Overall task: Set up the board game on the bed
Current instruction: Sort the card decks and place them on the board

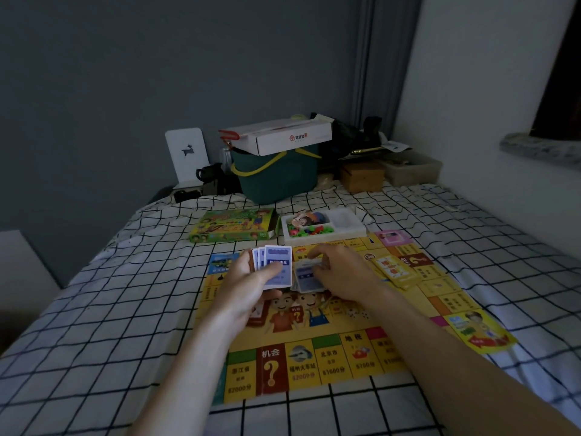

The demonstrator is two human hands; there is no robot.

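Left hand (251, 278) grips a fanned stack of blue-and-white playing cards (276, 262) upright, thumb curled across the front card, above the yellow printed game board (301, 350) that lies flat on the bed's black-grid white sheet (110, 309). Right hand (338, 272) is palm down with fingers bent, fingertips touching a small loose pile of blue-and-white cards (306, 278) lying on the board just beside the left hand's fan. A short pile of yellow cards (394, 272) sits on the board to the right, while a green game box lid (232, 229) and a white tray of coloured pieces (323, 228) rest on the sheet at the board's far edge.
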